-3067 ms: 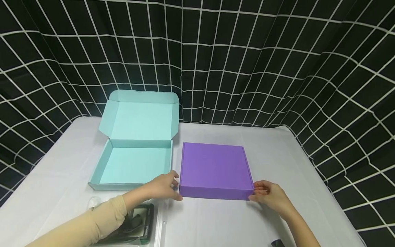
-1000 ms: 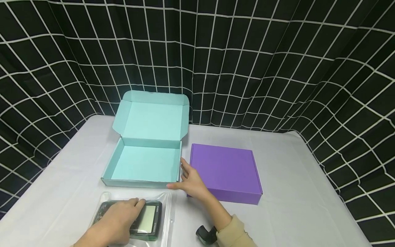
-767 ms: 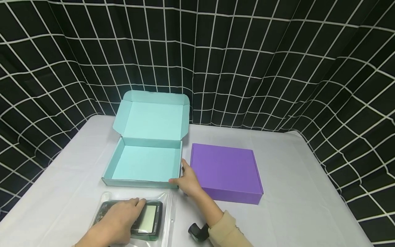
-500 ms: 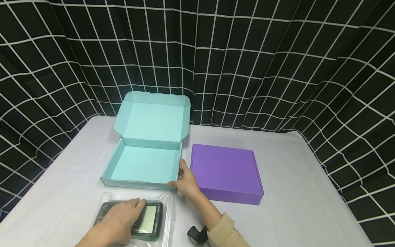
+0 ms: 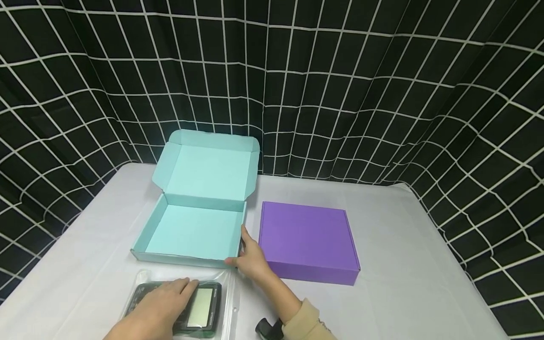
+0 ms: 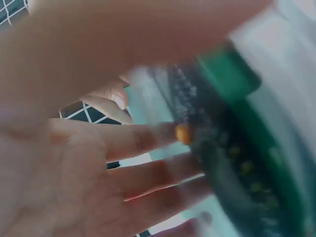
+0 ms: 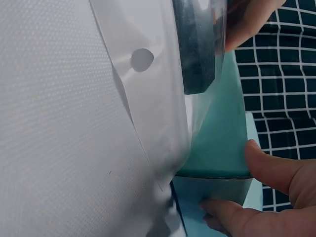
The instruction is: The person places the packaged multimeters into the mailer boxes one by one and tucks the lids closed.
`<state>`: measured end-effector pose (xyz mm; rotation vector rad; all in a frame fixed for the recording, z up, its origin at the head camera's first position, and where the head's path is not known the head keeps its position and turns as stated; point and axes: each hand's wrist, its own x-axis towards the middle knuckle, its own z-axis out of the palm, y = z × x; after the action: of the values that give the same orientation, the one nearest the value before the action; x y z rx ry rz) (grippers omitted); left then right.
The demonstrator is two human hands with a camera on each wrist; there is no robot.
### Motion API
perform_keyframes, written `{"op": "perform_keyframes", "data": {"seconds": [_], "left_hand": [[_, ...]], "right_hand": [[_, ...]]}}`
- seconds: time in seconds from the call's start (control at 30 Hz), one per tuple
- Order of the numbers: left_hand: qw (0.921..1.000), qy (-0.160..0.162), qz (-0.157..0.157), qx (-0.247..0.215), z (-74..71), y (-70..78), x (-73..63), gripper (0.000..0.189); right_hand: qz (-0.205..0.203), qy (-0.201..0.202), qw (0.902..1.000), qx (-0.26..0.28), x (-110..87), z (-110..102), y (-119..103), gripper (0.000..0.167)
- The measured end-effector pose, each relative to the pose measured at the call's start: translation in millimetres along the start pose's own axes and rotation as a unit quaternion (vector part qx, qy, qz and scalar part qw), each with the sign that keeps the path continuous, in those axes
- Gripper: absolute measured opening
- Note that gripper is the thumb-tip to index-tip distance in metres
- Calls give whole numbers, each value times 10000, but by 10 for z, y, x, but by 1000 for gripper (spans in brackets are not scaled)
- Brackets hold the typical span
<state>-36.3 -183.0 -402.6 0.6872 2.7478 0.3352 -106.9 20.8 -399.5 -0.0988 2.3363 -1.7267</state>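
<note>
A teal cardboard box (image 5: 193, 231) stands with its lid raised, nothing inside it. My right hand (image 5: 252, 259) pinches its front right corner, thumb at the front wall and fingers along the side; the right wrist view shows this thumb (image 7: 271, 165) and the fingers on the box wall. My left hand (image 5: 157, 309) grips a green-and-black digital meter (image 5: 200, 309) with a pale screen, lying in a clear plastic bag (image 5: 229, 302) in front of the box. The left wrist view shows the meter blurred, with orange and yellow buttons. Part of it is hidden by the hand.
A closed purple box (image 5: 308, 241) lies right of the teal one, a narrow gap between them. A small black object (image 5: 267, 328) is partly hidden by the right sleeve. White cloth covers the table (image 5: 403, 264); a black gridded curtain (image 5: 297, 85) hangs behind.
Both hands have left the purple box: the left now grips the bagged meter, the right the teal box's corner. Over the last half second the teal box shifts slightly toward the front left.
</note>
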Motion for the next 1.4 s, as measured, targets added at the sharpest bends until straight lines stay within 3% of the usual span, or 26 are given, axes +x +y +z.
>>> {"op": "perform_keyframes", "data": {"seconds": [0.13, 0.43, 0.83, 1.07, 1.4], "left_hand": [[9997, 162, 182, 97, 18, -33, -2, 105], [9988, 341, 363, 33, 26, -87, -13, 107], [9939, 589, 833, 416, 48, -103, -41, 113], [9938, 713, 776, 369, 49, -95, -55, 115], [9984, 373, 412, -91, 32, -59, -57, 102]], "right_hand": [[14, 88, 9999, 76, -12, 2, -8, 96], [133, 508, 9976, 447, -17, 56, -38, 93], [146, 662, 9976, 135, -1, 68, -13, 93], [88, 726, 9958, 549, -35, 140, 15, 96], [-111, 833, 9946, 601, -72, 197, 40, 91]]}}
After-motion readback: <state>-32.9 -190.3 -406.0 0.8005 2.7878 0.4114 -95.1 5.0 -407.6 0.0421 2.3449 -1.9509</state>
